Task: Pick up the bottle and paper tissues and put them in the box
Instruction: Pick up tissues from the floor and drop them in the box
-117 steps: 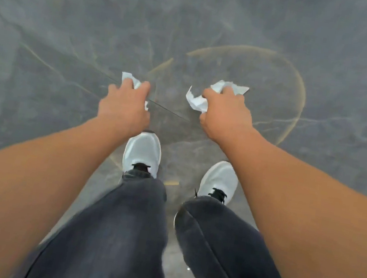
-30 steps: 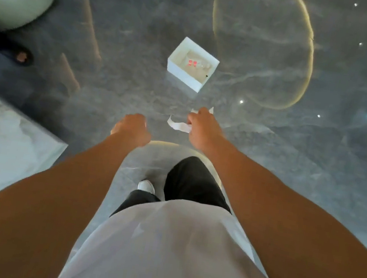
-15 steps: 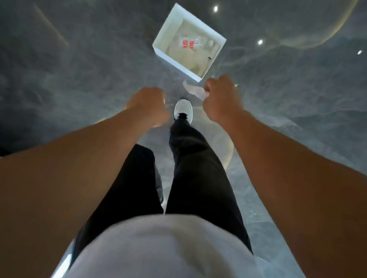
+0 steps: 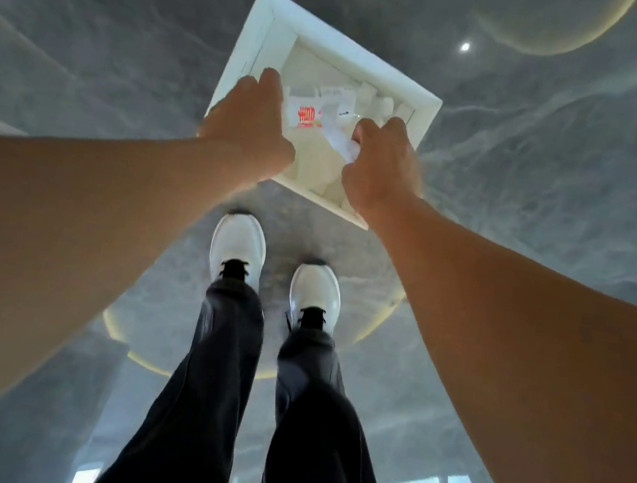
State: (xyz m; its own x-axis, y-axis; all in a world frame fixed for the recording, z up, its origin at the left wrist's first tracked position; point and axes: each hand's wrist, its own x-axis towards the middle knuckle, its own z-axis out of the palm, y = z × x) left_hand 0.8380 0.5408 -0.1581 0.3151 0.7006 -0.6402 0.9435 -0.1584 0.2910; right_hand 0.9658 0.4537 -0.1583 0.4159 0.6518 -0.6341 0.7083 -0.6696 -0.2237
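The white open box (image 4: pixel 375 68) stands on the grey floor just ahead of my shoes. Inside lie a clear bottle with a red label (image 4: pixel 310 116) and crumpled white tissues (image 4: pixel 311 166). My left hand (image 4: pixel 249 127) hovers over the box's left side, fingers curled down. The tissue it took from the floor is hidden under the hand. My right hand (image 4: pixel 384 164) is over the box's right half, shut on a white paper tissue (image 4: pixel 343 145) that pokes out below the fingers.
My two white shoes (image 4: pixel 239 246) stand close to the box's near corner. The glossy grey marble floor (image 4: pixel 110 44) shows a pale ring pattern and reflects ceiling lights and a window at the bottom right.
I picked a tissue from the floor in each hand and walked up to the box. Within the last half second both hands moved forward from short of the box to above its opening.
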